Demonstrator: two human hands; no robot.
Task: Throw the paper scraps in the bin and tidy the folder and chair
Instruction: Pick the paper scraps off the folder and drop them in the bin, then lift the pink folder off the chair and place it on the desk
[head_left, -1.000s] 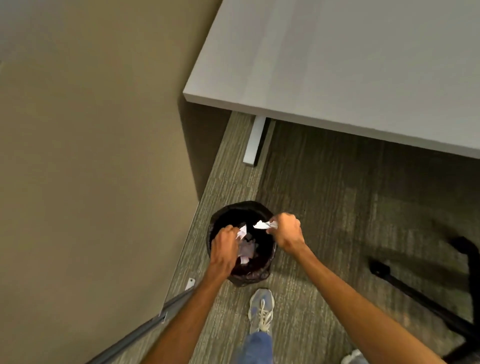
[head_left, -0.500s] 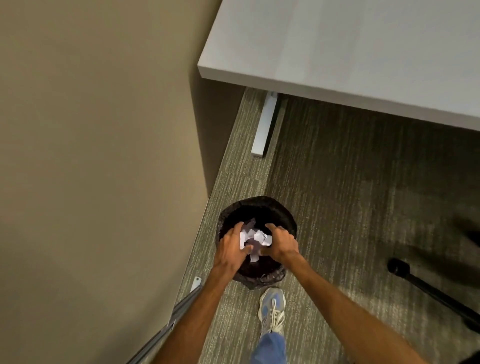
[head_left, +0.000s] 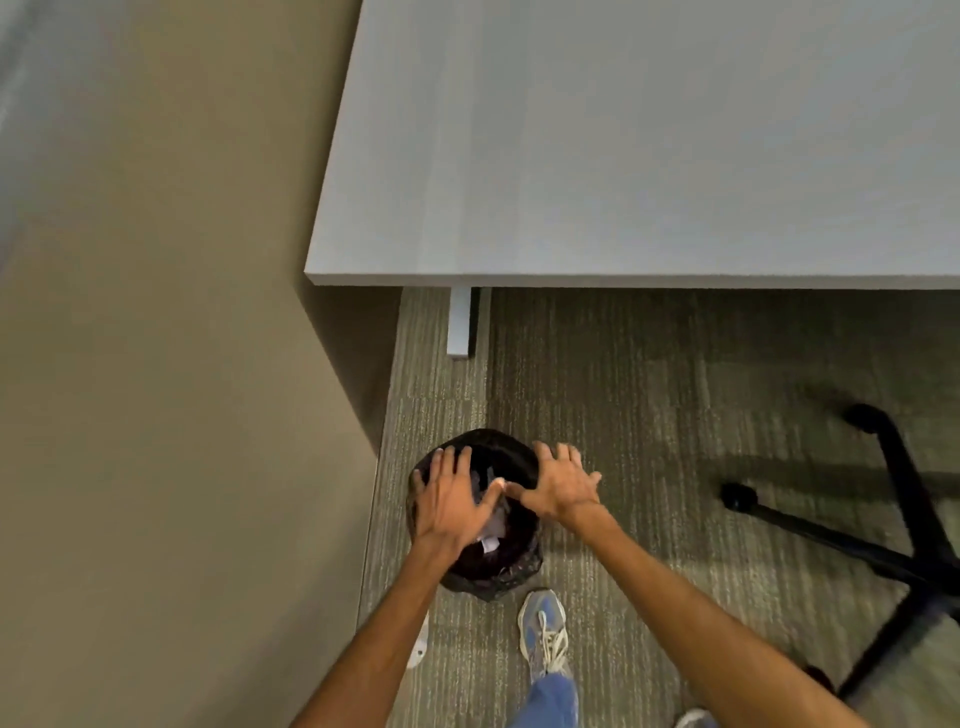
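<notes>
A small round bin (head_left: 511, 569) with a black liner stands on the carpet by the wall. White paper scraps (head_left: 490, 540) lie inside it, partly hidden by my hands. My left hand (head_left: 451, 499) hovers over the bin's left side, fingers spread and empty. My right hand (head_left: 561, 486) is over the bin's right rim, also flat with fingers apart and nothing in it. The black wheeled base of the chair (head_left: 872, 545) shows at the right. No folder is in view.
A grey desk (head_left: 623, 156) fills the upper right, its white leg (head_left: 460, 322) standing just beyond the bin. A tan wall (head_left: 156, 415) runs along the left. My shoe (head_left: 543, 631) is on the carpet just behind the bin.
Both hands held paper scraps over the bin; they have let go and spread flat. The scraps now lie in the bin. The view has shifted, bringing more of the chair base in.
</notes>
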